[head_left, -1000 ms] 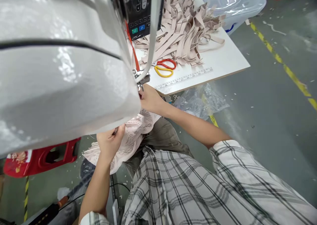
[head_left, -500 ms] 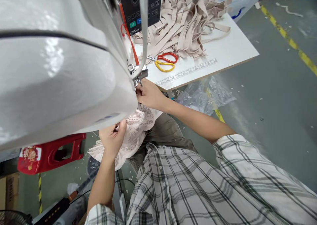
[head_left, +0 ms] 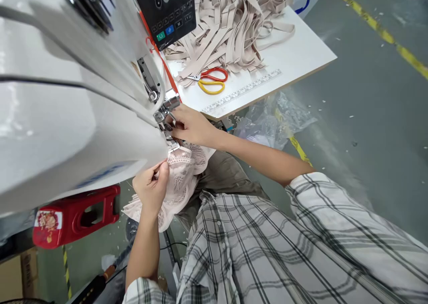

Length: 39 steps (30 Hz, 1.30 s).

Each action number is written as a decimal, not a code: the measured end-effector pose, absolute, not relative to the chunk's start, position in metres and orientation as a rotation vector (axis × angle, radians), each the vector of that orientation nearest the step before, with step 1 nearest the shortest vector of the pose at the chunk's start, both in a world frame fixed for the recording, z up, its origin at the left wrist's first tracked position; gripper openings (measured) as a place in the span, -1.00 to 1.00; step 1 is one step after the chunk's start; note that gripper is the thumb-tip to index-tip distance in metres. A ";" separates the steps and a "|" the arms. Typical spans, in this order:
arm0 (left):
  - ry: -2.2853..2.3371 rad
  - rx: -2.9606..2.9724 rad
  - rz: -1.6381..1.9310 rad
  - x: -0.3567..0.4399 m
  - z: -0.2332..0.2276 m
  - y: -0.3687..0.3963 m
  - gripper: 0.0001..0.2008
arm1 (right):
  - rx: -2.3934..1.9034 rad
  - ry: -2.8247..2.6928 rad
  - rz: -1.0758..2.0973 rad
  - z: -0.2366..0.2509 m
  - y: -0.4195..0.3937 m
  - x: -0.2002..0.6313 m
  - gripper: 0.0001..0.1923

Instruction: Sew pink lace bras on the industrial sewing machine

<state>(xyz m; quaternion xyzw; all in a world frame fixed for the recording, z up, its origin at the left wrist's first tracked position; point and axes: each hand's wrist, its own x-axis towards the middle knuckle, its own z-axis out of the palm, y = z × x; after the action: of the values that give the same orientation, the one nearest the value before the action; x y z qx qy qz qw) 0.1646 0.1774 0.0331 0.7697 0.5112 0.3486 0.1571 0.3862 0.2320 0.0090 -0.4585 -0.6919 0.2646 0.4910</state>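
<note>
A pale pink lace garment (head_left: 179,186) hangs from the sewing machine (head_left: 83,134) over my lap, its upper edge beneath the presser foot (head_left: 173,146). With thumb and forefinger, my left hand (head_left: 152,186) pinches the garment's edge just left of the foot. My right hand (head_left: 194,125) is on the far side of the needle area, its fingers curled close behind the metal parts. Those parts partly cover its fingertips, and what they grip is hidden.
Beige fabric strips (head_left: 230,32) are heaped on the white table (head_left: 301,50). Scissors (head_left: 211,81) with red and yellow handles lie near a printed ruler (head_left: 244,90). A black control panel (head_left: 167,14) stands by the machine. A red plastic container (head_left: 76,215) is at the lower left.
My view has shifted, so the machine and table appear further left and the needle area shows more. Both hands keep nearly the same hold beside the foot.
</note>
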 end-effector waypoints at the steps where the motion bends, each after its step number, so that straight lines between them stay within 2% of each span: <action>1: 1.476 2.200 0.991 0.164 0.032 0.178 -0.84 | -1.115 -1.677 0.651 0.009 0.232 0.386 -0.96; 5: 1.560 2.103 0.935 0.162 0.029 0.181 -0.80 | -1.121 -1.652 0.682 0.011 0.230 0.387 -0.94; 10: 1.586 1.969 0.529 0.162 0.046 0.192 -0.67 | -1.155 -1.631 0.687 0.015 0.228 0.387 -0.95; 13: 1.442 1.838 0.291 0.162 0.053 0.194 -0.56 | -1.173 -1.585 0.736 0.017 0.224 0.386 -0.97; 15: 1.266 1.618 0.213 0.162 0.047 0.188 -0.49 | -1.140 -1.573 0.774 0.018 0.218 0.385 -0.92; 20: 0.934 0.946 0.244 0.175 0.016 0.151 -0.43 | -1.065 -1.527 0.909 0.021 0.192 0.392 -0.88; 24: 0.841 0.718 0.304 0.196 0.005 0.122 -0.38 | -1.077 -1.426 1.136 0.027 0.165 0.408 -0.85; 27: 0.811 0.709 0.318 0.208 0.003 0.111 -0.39 | -1.034 -1.277 1.412 0.031 0.147 0.419 -0.78; 30: 0.796 0.769 0.305 0.211 0.003 0.107 -0.43 | -1.026 -1.212 1.476 0.034 0.134 0.426 -0.73; 35: 0.785 1.216 0.275 0.211 0.018 0.108 -0.58 | -1.036 -1.215 1.442 0.031 0.121 0.428 -0.74; 39: 0.953 1.671 0.435 0.216 0.032 0.105 -0.71 | -1.056 -1.386 1.155 0.028 0.103 0.425 -0.78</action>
<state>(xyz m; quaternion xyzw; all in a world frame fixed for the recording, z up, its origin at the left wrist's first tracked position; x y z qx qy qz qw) 0.2159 0.1053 0.0315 0.7065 0.4029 0.1839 0.5521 0.4249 0.1035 0.0276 -0.4369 -0.5735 0.4781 0.5016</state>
